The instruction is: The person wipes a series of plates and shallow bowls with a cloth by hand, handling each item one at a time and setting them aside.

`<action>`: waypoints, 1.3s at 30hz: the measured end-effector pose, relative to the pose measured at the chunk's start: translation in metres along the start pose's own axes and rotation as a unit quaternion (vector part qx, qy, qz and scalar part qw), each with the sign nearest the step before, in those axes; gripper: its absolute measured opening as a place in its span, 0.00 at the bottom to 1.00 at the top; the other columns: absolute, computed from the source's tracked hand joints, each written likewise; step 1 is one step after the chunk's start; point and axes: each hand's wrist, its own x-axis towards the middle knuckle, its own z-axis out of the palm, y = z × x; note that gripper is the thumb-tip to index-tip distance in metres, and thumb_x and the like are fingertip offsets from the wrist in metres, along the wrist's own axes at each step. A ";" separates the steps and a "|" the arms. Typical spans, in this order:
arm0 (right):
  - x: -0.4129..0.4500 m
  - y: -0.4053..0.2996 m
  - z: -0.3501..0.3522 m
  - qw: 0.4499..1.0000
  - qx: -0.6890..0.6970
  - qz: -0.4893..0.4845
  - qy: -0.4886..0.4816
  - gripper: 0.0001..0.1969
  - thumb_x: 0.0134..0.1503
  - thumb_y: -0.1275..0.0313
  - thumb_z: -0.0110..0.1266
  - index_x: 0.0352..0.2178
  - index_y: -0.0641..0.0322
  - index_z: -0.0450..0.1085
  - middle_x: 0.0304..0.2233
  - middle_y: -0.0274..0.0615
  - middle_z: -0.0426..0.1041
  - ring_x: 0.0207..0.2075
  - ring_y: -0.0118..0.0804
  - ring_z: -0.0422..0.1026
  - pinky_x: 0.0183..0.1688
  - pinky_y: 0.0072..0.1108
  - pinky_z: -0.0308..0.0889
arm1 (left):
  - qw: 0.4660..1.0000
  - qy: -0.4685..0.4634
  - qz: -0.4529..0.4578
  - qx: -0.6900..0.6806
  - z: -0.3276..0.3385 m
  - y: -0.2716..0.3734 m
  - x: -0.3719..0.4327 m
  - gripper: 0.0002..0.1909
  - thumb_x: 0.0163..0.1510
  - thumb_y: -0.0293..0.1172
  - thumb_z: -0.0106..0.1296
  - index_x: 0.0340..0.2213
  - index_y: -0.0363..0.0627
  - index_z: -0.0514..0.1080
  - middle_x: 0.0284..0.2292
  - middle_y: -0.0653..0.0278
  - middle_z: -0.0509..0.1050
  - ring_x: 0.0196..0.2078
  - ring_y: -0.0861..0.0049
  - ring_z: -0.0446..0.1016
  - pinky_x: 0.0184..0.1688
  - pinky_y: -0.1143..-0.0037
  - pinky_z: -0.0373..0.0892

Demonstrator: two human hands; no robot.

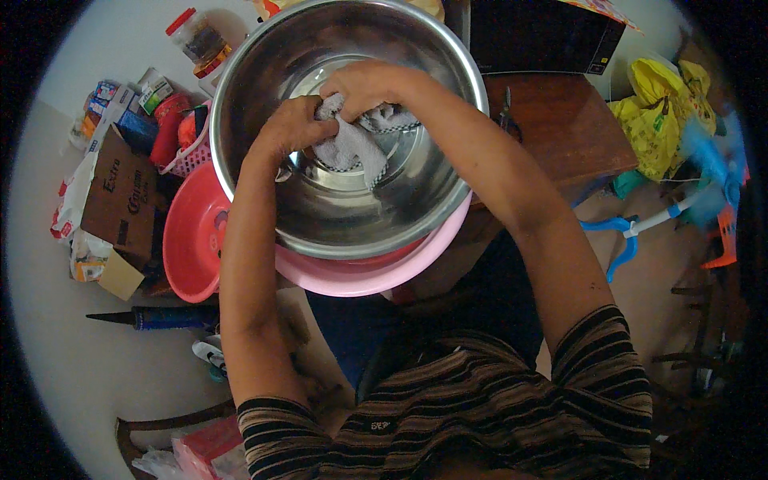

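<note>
A large stainless steel basin (360, 222) stands before me. Over its inside, both hands grip a light grey cloth (348, 144) with a checked edge. My left hand (295, 126) pinches a bunched part of the cloth between thumb and fingers. Close beside it on the right, my right hand (366, 87) is closed on the same cloth, its fingertips partly hidden. Part of the cloth hangs down between the hands, and another part lies right of my right hand, partly behind the wrist. The bottom of the basin looks shiny.
Beneath the steel basin shows a pink basin (360, 285); a red basin (192, 240) is at its left. A cardboard box (123, 198) and a pink basket (195, 157) stand further left. Scissors (507, 111) lie on the wooden table (570, 126), near a black microwave (540, 39). Yellow bags (651, 123) are at right.
</note>
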 end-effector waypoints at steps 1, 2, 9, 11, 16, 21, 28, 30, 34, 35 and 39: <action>0.001 0.003 0.001 1.000 0.000 0.001 0.000 0.25 0.36 0.66 0.57 0.41 0.54 0.68 0.26 0.48 0.73 0.31 0.47 0.72 0.35 0.33 0.65 | 0.999 -0.042 -0.001 -0.033 0.000 0.001 0.000 0.25 0.39 0.39 0.51 0.38 0.35 0.70 0.33 0.45 0.73 0.35 0.55 0.74 0.40 0.65 0.67; 0.001 0.006 0.002 1.000 -0.008 0.003 -0.005 0.24 0.37 0.67 0.56 0.41 0.53 0.68 0.28 0.48 0.73 0.33 0.47 0.72 0.36 0.33 0.66 | 0.999 -0.042 0.000 -0.032 0.000 0.001 0.000 0.25 0.39 0.39 0.51 0.38 0.35 0.70 0.33 0.45 0.73 0.35 0.55 0.74 0.40 0.65 0.67; 0.010 0.009 0.012 0.966 -0.100 0.033 0.237 0.19 0.44 0.68 0.54 0.41 0.51 0.67 0.39 0.48 0.68 0.42 0.49 0.69 0.41 0.38 0.66 | 0.968 0.193 -0.028 0.159 0.003 0.000 0.002 0.25 0.44 0.44 0.53 0.43 0.47 0.66 0.32 0.51 0.74 0.36 0.56 0.73 0.37 0.64 0.69; 0.012 0.012 0.018 0.960 -0.086 0.014 0.265 0.17 0.45 0.69 0.53 0.40 0.51 0.67 0.40 0.47 0.64 0.42 0.50 0.68 0.41 0.38 0.66 | 0.946 0.284 0.022 0.154 0.006 -0.008 0.005 0.25 0.44 0.44 0.54 0.43 0.47 0.66 0.32 0.50 0.74 0.36 0.56 0.73 0.37 0.64 0.69; 0.008 0.008 0.014 0.984 -0.102 0.012 0.143 0.21 0.41 0.67 0.55 0.41 0.48 0.68 0.37 0.46 0.71 0.42 0.48 0.70 0.40 0.40 0.66 | 0.978 0.171 -0.004 0.119 0.006 -0.002 0.002 0.23 0.41 0.41 0.53 0.38 0.41 0.68 0.29 0.49 0.74 0.35 0.56 0.74 0.37 0.63 0.68; 0.006 0.001 0.007 0.994 -0.081 0.020 0.071 0.22 0.40 0.65 0.56 0.41 0.49 0.68 0.38 0.45 0.70 0.43 0.47 0.69 0.42 0.38 0.65 | 0.993 0.094 0.032 0.065 0.008 -0.014 0.006 0.23 0.39 0.39 0.53 0.35 0.33 0.69 0.30 0.45 0.74 0.35 0.55 0.73 0.39 0.66 0.67; 0.007 0.005 0.010 0.995 -0.070 0.021 0.069 0.23 0.40 0.64 0.57 0.41 0.52 0.68 0.40 0.46 0.67 0.45 0.49 0.67 0.44 0.36 0.64 | 0.992 0.102 0.027 0.076 0.010 -0.014 0.006 0.24 0.40 0.40 0.52 0.36 0.34 0.69 0.29 0.44 0.73 0.34 0.54 0.73 0.38 0.65 0.67; 0.007 0.004 0.010 0.995 -0.070 0.020 0.067 0.23 0.40 0.64 0.57 0.41 0.52 0.68 0.41 0.47 0.67 0.45 0.49 0.67 0.44 0.36 0.63 | 0.990 0.105 0.028 0.089 0.011 -0.015 0.007 0.24 0.40 0.39 0.52 0.37 0.34 0.69 0.29 0.44 0.73 0.34 0.53 0.73 0.38 0.65 0.67; 0.005 0.003 0.008 0.996 -0.069 0.025 0.058 0.23 0.40 0.65 0.57 0.42 0.53 0.67 0.42 0.47 0.67 0.46 0.49 0.66 0.45 0.37 0.63 | 0.990 0.108 0.034 0.079 0.012 -0.016 0.007 0.24 0.41 0.39 0.51 0.38 0.34 0.69 0.30 0.44 0.73 0.35 0.53 0.73 0.39 0.65 0.67; 0.005 0.002 0.008 0.996 -0.069 0.025 0.058 0.23 0.40 0.65 0.57 0.42 0.53 0.67 0.42 0.47 0.67 0.46 0.49 0.66 0.45 0.37 0.63 | 0.991 0.103 0.036 0.072 0.011 -0.016 0.007 0.24 0.41 0.39 0.51 0.38 0.35 0.68 0.30 0.44 0.73 0.35 0.53 0.73 0.39 0.65 0.67; 0.005 0.002 0.007 0.996 -0.071 0.027 0.056 0.23 0.41 0.65 0.57 0.42 0.53 0.67 0.42 0.47 0.67 0.47 0.48 0.66 0.45 0.37 0.62 | 0.993 0.096 0.029 0.067 0.010 -0.015 0.007 0.24 0.41 0.40 0.51 0.39 0.35 0.68 0.31 0.45 0.74 0.36 0.53 0.73 0.40 0.64 0.67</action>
